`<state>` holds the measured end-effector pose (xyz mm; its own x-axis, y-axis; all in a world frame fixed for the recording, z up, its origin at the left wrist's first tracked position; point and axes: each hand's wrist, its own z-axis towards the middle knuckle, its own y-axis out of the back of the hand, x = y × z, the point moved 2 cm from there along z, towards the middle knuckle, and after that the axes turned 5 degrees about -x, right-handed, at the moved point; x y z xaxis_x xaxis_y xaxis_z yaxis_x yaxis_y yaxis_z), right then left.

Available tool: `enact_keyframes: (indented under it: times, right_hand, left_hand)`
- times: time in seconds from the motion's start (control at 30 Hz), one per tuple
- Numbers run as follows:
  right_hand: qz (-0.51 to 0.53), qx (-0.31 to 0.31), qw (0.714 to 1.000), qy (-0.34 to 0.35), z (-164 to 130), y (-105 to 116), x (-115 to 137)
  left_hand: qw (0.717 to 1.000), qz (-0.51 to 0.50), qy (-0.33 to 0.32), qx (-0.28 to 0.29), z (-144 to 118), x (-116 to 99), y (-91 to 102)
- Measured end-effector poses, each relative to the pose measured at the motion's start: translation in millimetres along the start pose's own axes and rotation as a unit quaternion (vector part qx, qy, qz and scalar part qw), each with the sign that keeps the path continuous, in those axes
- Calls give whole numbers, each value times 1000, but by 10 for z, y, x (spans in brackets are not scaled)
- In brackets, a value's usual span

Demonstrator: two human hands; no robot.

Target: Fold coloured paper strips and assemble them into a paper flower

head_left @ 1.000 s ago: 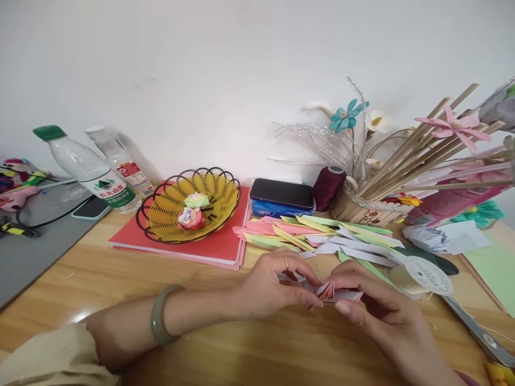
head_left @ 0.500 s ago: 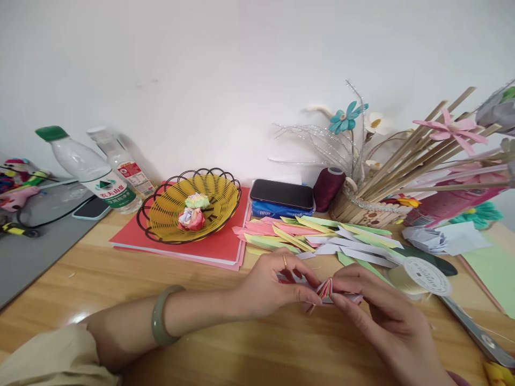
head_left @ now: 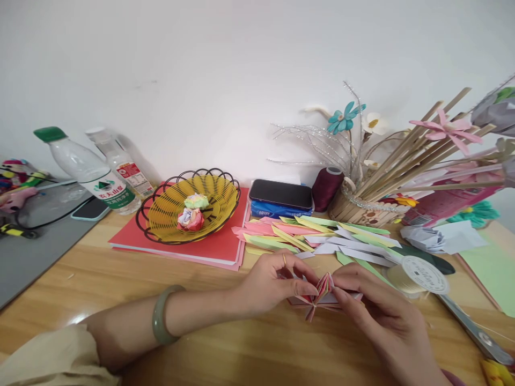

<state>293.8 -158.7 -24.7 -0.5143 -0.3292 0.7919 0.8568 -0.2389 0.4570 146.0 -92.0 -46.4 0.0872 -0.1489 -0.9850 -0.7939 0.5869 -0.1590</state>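
Head view: folded paper [head_left: 319,292] between hands.

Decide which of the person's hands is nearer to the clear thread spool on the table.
Right. The right hand lies just beside the thread spool, at its near-left side. The left hand is farther off, on the far side of the folded pink paper that both hands pinch.

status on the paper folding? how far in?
Done: two finished paper flowers lie in the yellow basket. In hand: left hand and right hand pinch a pleated pink paper piece over the table. Left: a pile of uncurled paper strips beyond the hands.
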Motion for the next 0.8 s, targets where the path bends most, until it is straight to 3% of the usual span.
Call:
enact_keyframes:
  times: [0.2, 0.43, 0.63, 0.8]
  right_hand:
    - [1, -6, 1000, -10, 26, -13, 36]
    - [-10, -12, 1000, -23, 8, -25, 16]
    - [-24, 4, 1000, -18, 19, -43, 37]
    - [-19, 2, 1000, -7, 7, -59, 61]
  left_hand:
    - [1000, 24, -8, 1, -4, 8, 8]
    - [983, 136, -120, -26, -35, -34, 28]
    - [939, 229, -251, -54, -83, -91, -4]
    - [918, 250, -297, -76, -116, -127, -45]
